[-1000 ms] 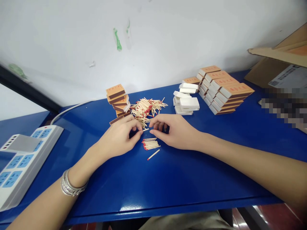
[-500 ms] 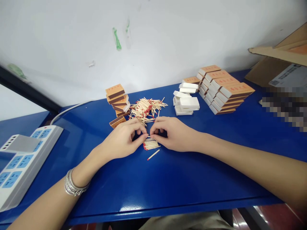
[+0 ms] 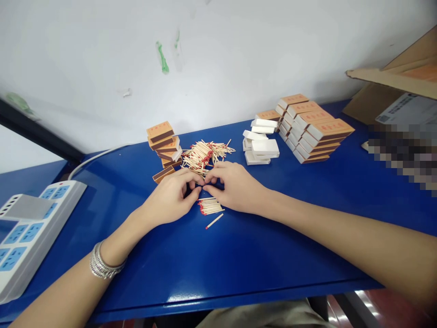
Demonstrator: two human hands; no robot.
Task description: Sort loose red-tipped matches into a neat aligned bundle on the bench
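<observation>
My left hand (image 3: pixel 173 193) and my right hand (image 3: pixel 235 187) meet at their fingertips, just in front of a loose heap of matches (image 3: pixel 201 155). Each is closed in a pinch between thumb and fingers. Whatever lies between the fingertips is too small and hidden to make out. Below them, a short row of matches (image 3: pixel 210 207) lies side by side, red heads to the left. One single match (image 3: pixel 214 221) rests slanted a little nearer to me.
Brown-sided matchboxes (image 3: pixel 165 143) are stacked left of the heap. White matchbox trays (image 3: pixel 264 148) lie piled to the right, before a block of stacked matchboxes (image 3: pixel 312 130). A power strip (image 3: pixel 73 193) sits at the left and a cardboard box (image 3: pixel 372 102) at the far right.
Both hands have moved slightly away from me, off the row and nearer the heap, with their fingertips now together. More of the row shows. The whole view has shifted a little.
</observation>
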